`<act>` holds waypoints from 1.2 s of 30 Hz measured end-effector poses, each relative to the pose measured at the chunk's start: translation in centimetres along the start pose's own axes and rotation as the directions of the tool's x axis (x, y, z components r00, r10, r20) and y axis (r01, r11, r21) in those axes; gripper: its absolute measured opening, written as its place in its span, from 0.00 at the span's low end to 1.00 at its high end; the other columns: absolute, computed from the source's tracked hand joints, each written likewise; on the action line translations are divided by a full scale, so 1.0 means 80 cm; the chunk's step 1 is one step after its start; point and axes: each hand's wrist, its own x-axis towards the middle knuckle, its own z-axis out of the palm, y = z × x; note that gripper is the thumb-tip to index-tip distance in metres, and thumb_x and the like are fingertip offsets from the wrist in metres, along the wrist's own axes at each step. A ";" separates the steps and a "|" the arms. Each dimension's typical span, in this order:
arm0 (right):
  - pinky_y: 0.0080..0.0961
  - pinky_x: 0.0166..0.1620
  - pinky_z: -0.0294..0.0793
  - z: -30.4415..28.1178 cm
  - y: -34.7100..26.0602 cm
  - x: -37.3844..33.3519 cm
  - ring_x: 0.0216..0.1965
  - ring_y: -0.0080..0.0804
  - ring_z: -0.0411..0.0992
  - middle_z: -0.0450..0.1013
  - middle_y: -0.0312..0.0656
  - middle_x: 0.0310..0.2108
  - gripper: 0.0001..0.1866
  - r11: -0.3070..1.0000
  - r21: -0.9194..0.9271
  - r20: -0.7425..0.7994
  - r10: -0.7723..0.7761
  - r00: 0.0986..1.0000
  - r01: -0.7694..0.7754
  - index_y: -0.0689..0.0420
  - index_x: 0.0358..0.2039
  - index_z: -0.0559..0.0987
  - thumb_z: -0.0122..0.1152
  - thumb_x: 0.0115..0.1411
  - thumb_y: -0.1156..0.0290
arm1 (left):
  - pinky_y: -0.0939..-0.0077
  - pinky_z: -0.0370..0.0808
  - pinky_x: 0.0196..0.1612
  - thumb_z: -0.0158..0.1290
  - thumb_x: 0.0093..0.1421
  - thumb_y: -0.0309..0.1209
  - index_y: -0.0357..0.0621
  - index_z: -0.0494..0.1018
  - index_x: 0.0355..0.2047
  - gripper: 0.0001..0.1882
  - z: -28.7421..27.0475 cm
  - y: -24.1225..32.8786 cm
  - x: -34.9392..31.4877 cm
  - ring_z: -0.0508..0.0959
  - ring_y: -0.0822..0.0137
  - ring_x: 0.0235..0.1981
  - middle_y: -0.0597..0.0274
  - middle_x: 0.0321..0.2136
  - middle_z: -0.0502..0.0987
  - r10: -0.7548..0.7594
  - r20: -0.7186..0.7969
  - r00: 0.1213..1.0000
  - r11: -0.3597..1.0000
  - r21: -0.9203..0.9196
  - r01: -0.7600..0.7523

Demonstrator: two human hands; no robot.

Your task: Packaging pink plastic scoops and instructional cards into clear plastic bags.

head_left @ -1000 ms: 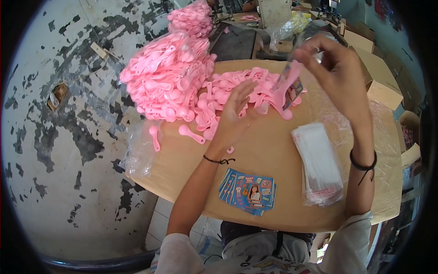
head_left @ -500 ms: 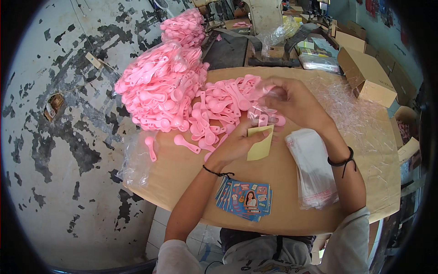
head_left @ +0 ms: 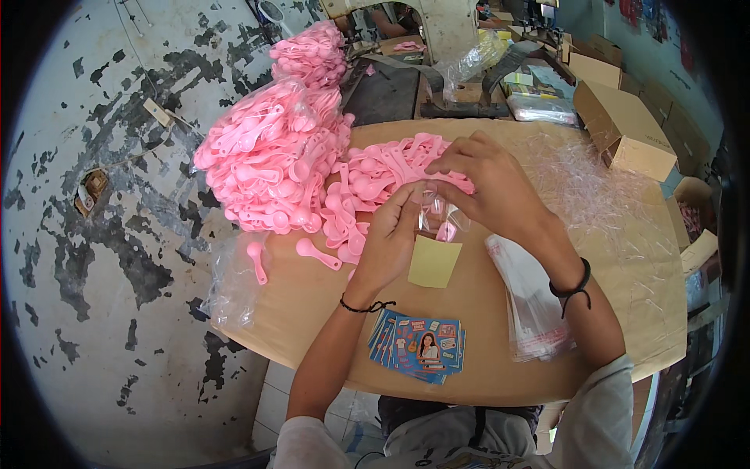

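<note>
My left hand (head_left: 397, 230) and my right hand (head_left: 500, 187) meet above the middle of the table, both pinching the top of a small clear plastic bag (head_left: 432, 205). In the bag a pink measuring spoon (head_left: 446, 232) shows, and a yellow card (head_left: 435, 263) hangs at its lower end. Just beyond my fingers lies a heap of loose pink spoons (head_left: 375, 172). Nearer me is a fanned stack of blue printed cards (head_left: 418, 344). A pile of flat clear bags (head_left: 535, 305) lies under my right forearm.
Large clear sacks full of pink spoons (head_left: 266, 164) stand at the left by the peeling wall. Crumpled plastic strips (head_left: 582, 184) cover the table's far right, with an open cardboard box (head_left: 625, 133) behind. A sewing machine (head_left: 453, 31) stands beyond the table (head_left: 469, 367).
My right hand has come down to the bag's top, and my left thumb has left the yellow card. The card now hangs lower, turned more squarely toward me.
</note>
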 end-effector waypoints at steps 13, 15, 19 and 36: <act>0.37 0.40 0.72 0.010 0.004 -0.010 0.35 0.42 0.73 0.76 0.45 0.25 0.06 0.999 -0.044 0.206 -0.013 0.978 0.022 0.60 0.27 0.81 0.62 0.51 0.71 | 0.86 0.68 0.23 0.40 0.71 0.32 0.35 0.68 0.52 0.16 -0.003 0.002 -0.005 0.71 0.81 0.19 0.68 0.23 0.72 -0.039 0.070 0.997 0.936 0.351 0.012; 0.38 0.39 0.72 0.016 0.013 -0.014 0.33 0.42 0.73 0.76 0.46 0.24 0.06 0.999 -0.034 0.216 0.002 0.976 0.005 0.60 0.26 0.81 0.61 0.51 0.71 | 0.86 0.68 0.24 0.40 0.70 0.32 0.35 0.68 0.52 0.16 -0.003 -0.001 -0.002 0.71 0.81 0.19 0.68 0.23 0.72 -0.056 0.098 0.994 0.925 0.380 0.014; 0.35 0.39 0.73 0.014 0.019 -0.019 0.33 0.44 0.73 0.76 0.47 0.26 0.06 0.986 -0.052 0.365 0.164 0.917 -0.155 0.61 0.29 0.80 0.60 0.52 0.73 | 0.85 0.68 0.24 0.41 0.70 0.31 0.34 0.69 0.51 0.15 -0.001 -0.019 -0.002 0.70 0.82 0.20 0.67 0.23 0.72 -0.034 0.128 0.991 0.881 0.473 -0.031; 0.23 0.45 0.73 -0.111 0.257 -0.119 0.41 0.30 0.74 0.76 0.46 0.36 0.17 0.896 -0.255 0.199 0.416 0.887 -0.364 0.64 0.50 0.75 0.50 0.60 0.77 | 0.77 0.78 0.41 0.42 0.70 0.36 0.38 0.68 0.52 0.17 0.000 -0.012 0.011 0.79 0.71 0.38 0.61 0.41 0.77 -0.297 0.159 0.941 0.906 -0.264 0.331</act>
